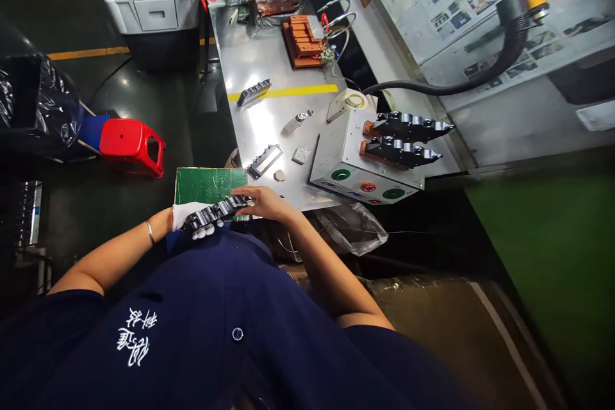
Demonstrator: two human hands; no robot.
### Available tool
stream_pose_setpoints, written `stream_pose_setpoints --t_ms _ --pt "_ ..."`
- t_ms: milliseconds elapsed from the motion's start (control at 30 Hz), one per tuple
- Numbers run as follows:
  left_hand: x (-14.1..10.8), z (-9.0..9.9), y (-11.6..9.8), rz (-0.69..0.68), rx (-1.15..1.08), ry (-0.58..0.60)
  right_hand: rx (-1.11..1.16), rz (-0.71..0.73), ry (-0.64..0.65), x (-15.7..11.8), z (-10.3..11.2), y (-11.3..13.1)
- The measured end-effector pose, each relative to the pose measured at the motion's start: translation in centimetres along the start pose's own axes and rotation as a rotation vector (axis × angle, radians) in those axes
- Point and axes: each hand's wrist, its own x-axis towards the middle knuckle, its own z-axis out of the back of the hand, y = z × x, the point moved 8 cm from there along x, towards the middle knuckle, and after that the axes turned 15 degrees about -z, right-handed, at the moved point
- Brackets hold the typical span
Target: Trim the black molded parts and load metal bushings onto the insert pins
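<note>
A long black part (214, 213) with rounded humps along it lies across both hands in front of my body. My left hand (183, 214), in a white glove, is closed around its left end, with fingertips showing below it. My bare right hand (264, 202) grips the right end between thumb and fingers. Under the part is a green board (206, 183). Just beyond my right hand, a similar black part with a pale flat face (266, 162) rests on the metal table (283, 96). Another black humped part (254, 93) lies farther back near the yellow strip.
To the right stands a grey control box (336, 157) with buttons; two black humped parts (408, 126) sit on its copper-coloured holders. An orange fixture (305, 41) with hoses is at the back. A black flexible hose (461, 84) arches over the right. A red stool (127, 144) stands left.
</note>
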Motion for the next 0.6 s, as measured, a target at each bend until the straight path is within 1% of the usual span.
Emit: stream_pose_setpoints --t_ms 33,67,100,133,167,233,267,300,333,400,433,500,533,600 --pt "-1.0 -0.3 -0.8 -0.005 0.023 0.040 0.003 -0.003 0.021 -0.7 0.6 1.0" --pt "-1.8 -0.6 -1.7 -0.014 0.043 0.065 0.029 -0.024 0.008 -1.3 1.1 1.8" --pt "-2.4 -0.9 -2.7 -0.059 0.047 0.068 0.074 -0.049 -0.040 -1.8 1.8 2.5" --pt "-2.7 -1.3 -4.1 -0.158 0.026 0.044 0.130 -0.074 -0.116 -2.3 2.3 3.2" --pt "-2.8 -1.8 -5.7 -0.308 -0.021 0.004 0.187 -0.096 -0.207 -2.7 2.8 3.8" --pt "-3.3 -3.3 -9.0 -0.694 -0.167 -0.095 0.267 -0.129 -0.383 -3.2 3.1 4.8" --pt "-3.6 -4.1 -9.9 -0.860 -0.240 -0.143 0.285 -0.141 -0.445 -3.3 2.9 5.3" --pt "-3.7 -4.9 -10.3 -0.969 -0.293 -0.197 0.292 -0.149 -0.484 -3.4 2.6 5.7" --pt "-3.8 -5.5 -10.4 -1.049 -0.331 -0.271 0.297 -0.150 -0.502 -3.4 2.3 6.1" --pt "-3.8 -6.1 -10.2 -1.128 -0.387 -0.414 0.349 -0.138 -0.521 -3.4 2.1 6.5" --pt "-3.9 -6.3 -10.1 -1.140 -0.402 -0.456 0.404 -0.131 -0.540 -3.6 2.3 6.5" --pt "-4.0 -6.5 -10.1 -1.132 -0.402 -0.464 0.530 -0.116 -0.551 -4.0 3.0 6.4" --pt "-4.2 -6.5 -10.3 -1.127 -0.381 -0.453 0.577 -0.100 -0.531 -4.1 3.3 6.4" --pt "-4.7 -6.5 -10.5 -1.119 -0.322 -0.456 0.609 -0.037 -0.448 -4.0 3.5 7.1"
